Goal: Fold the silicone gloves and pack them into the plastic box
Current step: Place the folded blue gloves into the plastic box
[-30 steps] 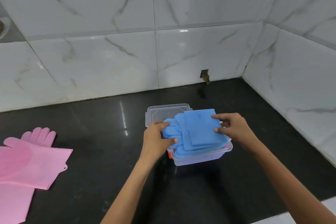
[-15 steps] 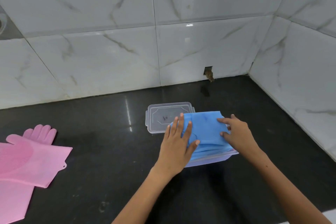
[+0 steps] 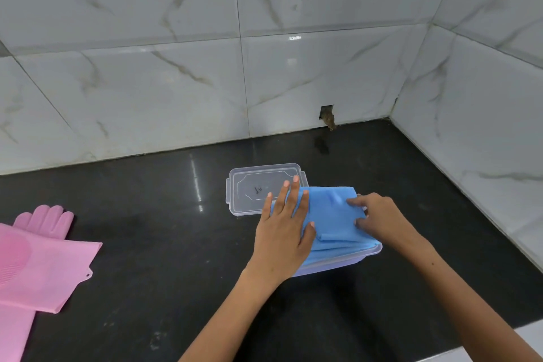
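Folded blue silicone gloves (image 3: 332,214) fill the clear plastic box (image 3: 352,258) on the black counter and rise above its rim. My left hand (image 3: 283,229) lies flat on their left half, fingers straight and spread, pressing down. My right hand (image 3: 379,220) presses the right side of the stack with bent fingertips. The box's clear lid (image 3: 258,188) lies flat just behind and left of the box. Pink silicone gloves (image 3: 38,258) lie spread out at the counter's far left.
White marble-look tiled walls (image 3: 470,126) close in the counter (image 3: 147,244) at the back and right. A small hole (image 3: 327,116) shows in the back wall above the counter. The counter's light front edge (image 3: 529,341) shows at the bottom right.
My left hand moved from the box's left side onto the top of the blue gloves and flattened out. The gloves now sit lower in the box. The view has shifted a little.
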### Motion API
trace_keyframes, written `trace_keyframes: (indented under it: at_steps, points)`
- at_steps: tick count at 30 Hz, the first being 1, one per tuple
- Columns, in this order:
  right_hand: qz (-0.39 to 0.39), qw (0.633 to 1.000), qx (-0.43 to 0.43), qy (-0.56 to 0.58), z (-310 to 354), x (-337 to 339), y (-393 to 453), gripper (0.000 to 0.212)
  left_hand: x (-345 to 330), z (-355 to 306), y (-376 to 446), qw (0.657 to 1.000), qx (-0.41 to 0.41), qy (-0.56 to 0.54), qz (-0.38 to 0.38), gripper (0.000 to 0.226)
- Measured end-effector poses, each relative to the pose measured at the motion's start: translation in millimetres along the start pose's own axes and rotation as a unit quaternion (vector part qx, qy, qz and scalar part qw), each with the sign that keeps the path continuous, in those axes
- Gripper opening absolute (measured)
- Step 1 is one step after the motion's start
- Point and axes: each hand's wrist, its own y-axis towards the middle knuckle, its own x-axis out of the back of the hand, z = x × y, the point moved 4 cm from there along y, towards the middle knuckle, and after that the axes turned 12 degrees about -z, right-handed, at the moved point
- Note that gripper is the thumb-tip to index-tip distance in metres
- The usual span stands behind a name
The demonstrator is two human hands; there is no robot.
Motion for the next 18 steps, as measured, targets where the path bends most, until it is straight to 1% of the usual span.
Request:
trace_keyframes:
  at_steps: [2, 5, 6, 7, 9, 11, 14, 18]
  points:
    - [-0.008, 0.997, 0.037, -0.061, 3.2, -5.9, -5.2, 0.05, -2.6, -6.0, 9.2, 1.0, -0.008, 0.001, -0.003, 0.057]
    - [-0.055, 0.972, 0.096, -0.205, 7.0, -11.3, -11.9, 0.052, -21.0, -8.1, 12.2, 0.998, -0.019, 0.017, 0.059, 0.062]
    - [-0.057, 0.964, 0.128, -0.225, 8.8, -14.5, -13.2, 0.055, -26.1, -6.3, 10.9, 0.997, -0.019, 0.02, 0.075, 0.066]
    - [-0.041, 0.959, 0.166, -0.228, 9.5, -19.7, -14.0, 0.059, -29.8, -4.7, 9.4, 0.996, -0.022, 0.023, 0.085, 0.069]
    - [0.02, 0.948, 0.231, -0.219, 8.9, -30.4, -14.9, 0.065, -34.1, -1.9, 6.3, 0.994, -0.039, 0.031, 0.102, 0.072]
    - [0.063, 0.938, 0.262, -0.218, 5.2, -35.6, -13.3, 0.067, -36.6, -0.1, 4.1, 0.99, -0.053, 0.041, 0.121, 0.072]
    - [0.083, 0.929, 0.274, -0.235, -0.3, -39.2, -10.0, 0.068, -40.6, 0.2, 2.8, 0.986, -0.06, 0.049, 0.15, 0.071]
    - [0.091, 0.922, 0.264, -0.268, 0.5, -44.1, -11.1, 0.07, -46.9, -1.0, 2.6, 0.976, -0.072, 0.085, 0.187, 0.07]
